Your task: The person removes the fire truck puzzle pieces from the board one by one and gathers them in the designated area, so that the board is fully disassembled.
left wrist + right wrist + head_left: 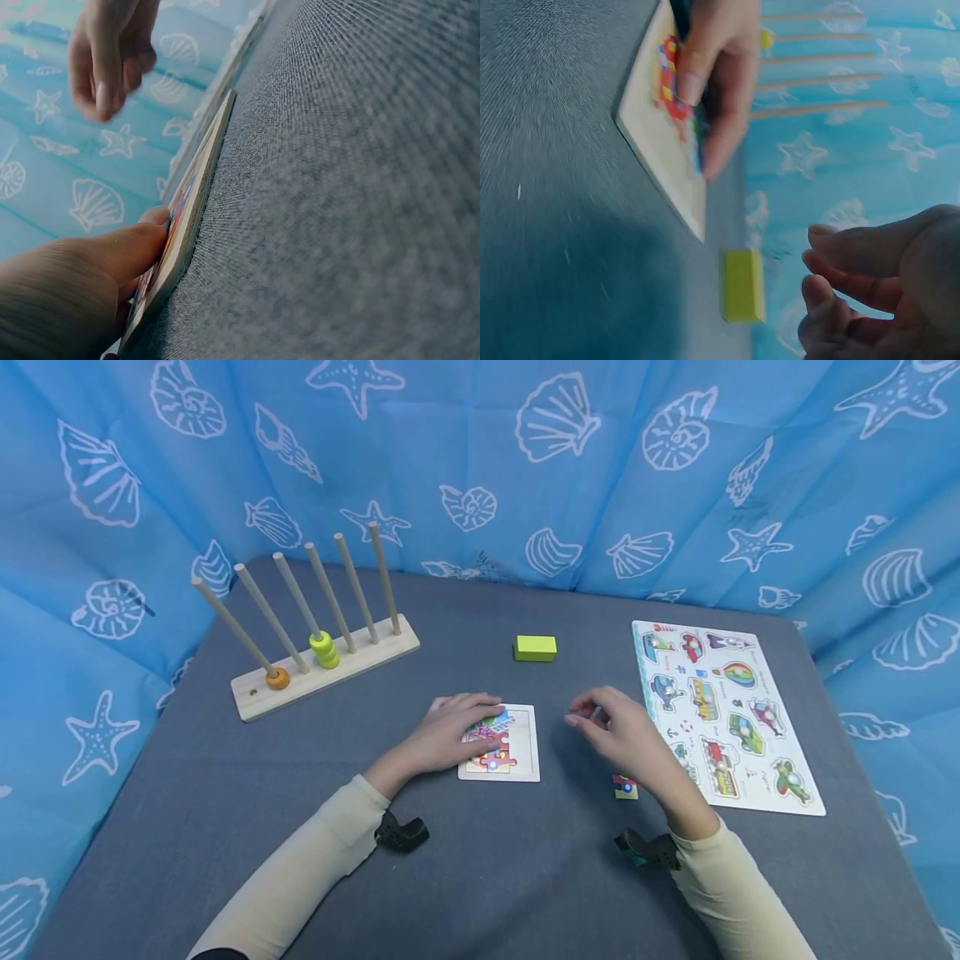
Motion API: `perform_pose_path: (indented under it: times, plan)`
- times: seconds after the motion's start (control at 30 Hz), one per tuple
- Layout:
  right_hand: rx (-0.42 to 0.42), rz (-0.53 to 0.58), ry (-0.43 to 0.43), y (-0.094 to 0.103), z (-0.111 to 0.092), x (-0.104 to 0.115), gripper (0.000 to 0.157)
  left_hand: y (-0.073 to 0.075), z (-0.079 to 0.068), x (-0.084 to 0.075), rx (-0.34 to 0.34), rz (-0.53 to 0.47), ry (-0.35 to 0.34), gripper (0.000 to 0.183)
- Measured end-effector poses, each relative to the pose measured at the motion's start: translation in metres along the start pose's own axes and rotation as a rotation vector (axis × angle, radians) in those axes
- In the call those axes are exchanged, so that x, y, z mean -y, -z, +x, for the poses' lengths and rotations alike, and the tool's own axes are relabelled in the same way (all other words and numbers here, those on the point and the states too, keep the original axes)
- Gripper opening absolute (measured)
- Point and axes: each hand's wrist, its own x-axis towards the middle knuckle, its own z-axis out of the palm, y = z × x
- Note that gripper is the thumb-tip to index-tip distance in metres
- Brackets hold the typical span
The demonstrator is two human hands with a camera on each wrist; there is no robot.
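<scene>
Lying over the left part of the puzzle tray (528,743) in the head view, your left hand (446,739) has its fingers outstretched. Your right hand (633,743), right of the tray, curls loosely with nothing visible in it; a loose puzzle piece (626,787) lies near, left of the picture board (765,683). From the left wrist, your thumb (135,249) touches the tray's pieces. From the right wrist, your right fingertips are lifted clear, the yellow-green block (742,286) beyond.
</scene>
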Motion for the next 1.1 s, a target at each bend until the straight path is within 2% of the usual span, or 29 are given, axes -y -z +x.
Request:
perform_pose_path:
  times: [0.17,0.27,0.4,0.63,0.9,1.1]
  plan:
    - [0.170,0.065,-0.057,-0.023,0.027,0.005,0.021,0.000,0.002,0.002,-0.039,-0.041,0.043,0.059]
    - [0.218,0.080,-0.054,-0.034,0.038,0.009,0.022,-0.001,0.002,0.004,-0.084,-0.067,0.063,0.056]
    - [0.260,0.065,-0.028,-0.045,0.046,0.013,0.018,-0.002,0.003,0.005,-0.125,-0.085,0.056,0.053]
    - [0.261,0.042,-0.011,-0.057,0.048,0.021,0.015,-0.003,0.005,0.007,-0.137,-0.066,0.056,0.059]
    - [0.236,0.044,-0.080,-0.062,0.050,0.024,0.014,-0.001,0.003,0.009,-0.179,0.181,0.042,0.058]
    - [0.224,0.051,-0.105,-0.064,0.051,0.022,0.015,-0.002,0.002,0.010,-0.192,0.212,0.021,0.056]
